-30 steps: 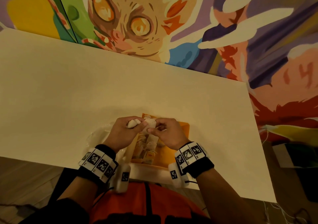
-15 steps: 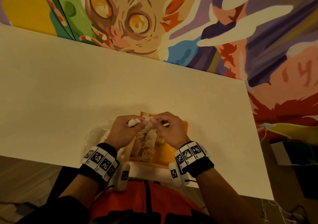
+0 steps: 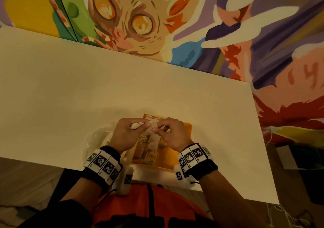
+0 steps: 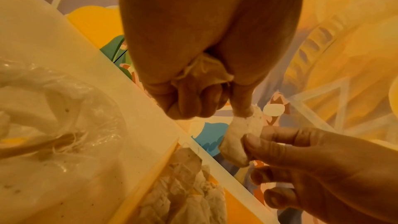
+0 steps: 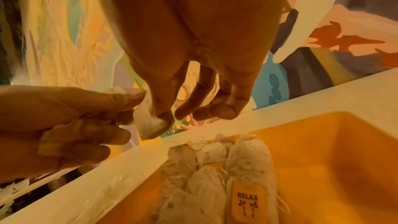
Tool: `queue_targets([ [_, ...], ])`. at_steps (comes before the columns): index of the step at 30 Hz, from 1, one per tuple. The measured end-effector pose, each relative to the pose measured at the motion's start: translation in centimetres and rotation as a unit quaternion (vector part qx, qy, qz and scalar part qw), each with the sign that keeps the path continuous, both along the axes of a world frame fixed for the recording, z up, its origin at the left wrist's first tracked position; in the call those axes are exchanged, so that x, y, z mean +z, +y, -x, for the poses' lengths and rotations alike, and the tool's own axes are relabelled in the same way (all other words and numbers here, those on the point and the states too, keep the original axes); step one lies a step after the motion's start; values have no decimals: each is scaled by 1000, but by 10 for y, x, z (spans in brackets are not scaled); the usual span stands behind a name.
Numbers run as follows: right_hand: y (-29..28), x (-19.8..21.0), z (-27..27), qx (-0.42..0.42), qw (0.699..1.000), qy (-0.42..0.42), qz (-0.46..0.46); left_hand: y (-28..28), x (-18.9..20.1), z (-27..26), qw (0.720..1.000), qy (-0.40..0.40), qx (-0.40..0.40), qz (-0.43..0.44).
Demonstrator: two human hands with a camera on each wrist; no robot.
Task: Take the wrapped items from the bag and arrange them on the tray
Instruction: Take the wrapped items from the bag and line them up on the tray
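A white tea bag (image 4: 243, 134) hangs between my two hands above the far end of the orange tray (image 3: 182, 131). My left hand (image 3: 145, 124) pinches its top with the thumb and holds another crumpled tea bag (image 4: 206, 71) in its curled fingers. My right hand (image 5: 170, 115) pinches the hanging bag's lower part with thumb and forefinger; the other fingers are loose. Several tea bags (image 5: 215, 176) lie in a row on the tray's left half, one with a yellow "RELAX" tag (image 5: 247, 198). The clear plastic bag (image 3: 98, 136) lies on the table left of the tray.
The white table (image 3: 70, 87) stretches far and left of the tray, with its front edge close to my body. A painted wall (image 3: 157, 26) stands behind the table. The tray's right half (image 5: 333, 159) is bare orange.
Hardly anything: both hands stay on the same tea bag over the tray's far end, and the right fingers have shifted a little on it.
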State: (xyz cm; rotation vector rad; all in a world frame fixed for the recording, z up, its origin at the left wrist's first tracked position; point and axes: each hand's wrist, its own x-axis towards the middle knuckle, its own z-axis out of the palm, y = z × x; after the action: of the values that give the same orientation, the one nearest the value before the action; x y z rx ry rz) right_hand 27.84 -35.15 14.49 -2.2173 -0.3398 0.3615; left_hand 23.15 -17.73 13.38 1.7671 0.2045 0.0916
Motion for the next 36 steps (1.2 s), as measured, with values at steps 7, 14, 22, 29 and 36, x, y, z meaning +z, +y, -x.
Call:
queue_targets([
  [7, -7, -5, -2, -25, 997, 51, 53, 3, -9, 4, 994, 32, 11, -101],
  [14, -22, -24, -6, -70, 974, 155, 150, 10, -20, 7, 962, 139, 10, -235],
  [22, -8, -43, -9, -60, 927, 213, 303, 8, -35, 11, 948, 186, -14, -257],
  [29, 0, -43, -18, -52, 908, 208, 360, 10, -41, 12, 940, 200, -38, -273],
  [36, 4, -48, -22, -41, 908, 193, 369, 8, -38, 11, 939, 219, -37, -264],
])
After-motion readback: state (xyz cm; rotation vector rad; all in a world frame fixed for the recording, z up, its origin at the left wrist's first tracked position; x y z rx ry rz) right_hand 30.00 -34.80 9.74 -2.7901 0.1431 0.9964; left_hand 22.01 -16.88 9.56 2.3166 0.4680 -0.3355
